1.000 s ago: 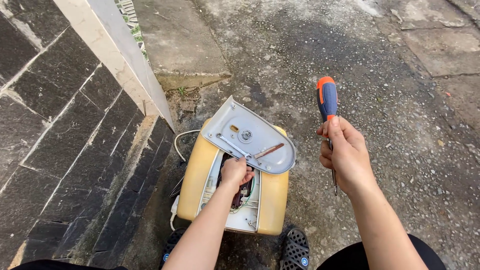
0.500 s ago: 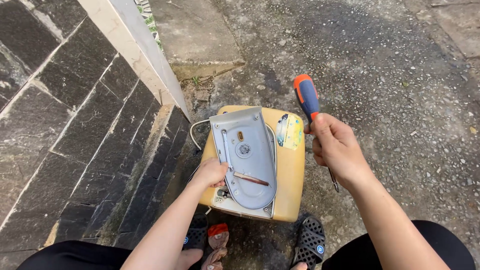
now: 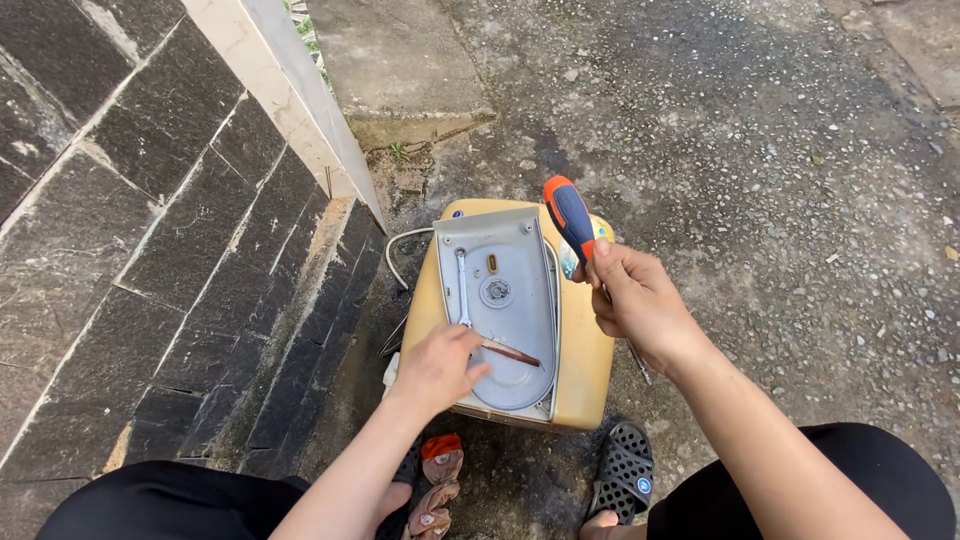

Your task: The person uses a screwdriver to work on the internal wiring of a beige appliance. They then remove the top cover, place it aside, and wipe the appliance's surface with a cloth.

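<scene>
**A:** What does the head camera give you?

**B:** I see a yellow appliance housing lying on the gravelly concrete ground, in the middle of the picture, just right of a dark stone-tiled wall. A grey metal plate lies flat on top of it, its narrow end pointing far.

**A:** And the left hand?

**B:** My left hand rests on the near left edge of that plate, fingers curled together over the rim, fingertips touching a thin brown strip that crosses the plate.

**A:** The right one?

**B:** My right hand hovers over the right side of the housing, fingers wrapped tight round a screwdriver. Its blue and orange handle sticks up and far from the fist; the thin shaft comes out on the near side of the hand and slants down right.

**A:** Anything else around?

**B:** A pale cable loops out from the far left corner of the housing toward the wall. Near the bottom edge I see a black perforated sandal on the right and an orange-and-tan sandal on the left, both just near of the housing.
</scene>
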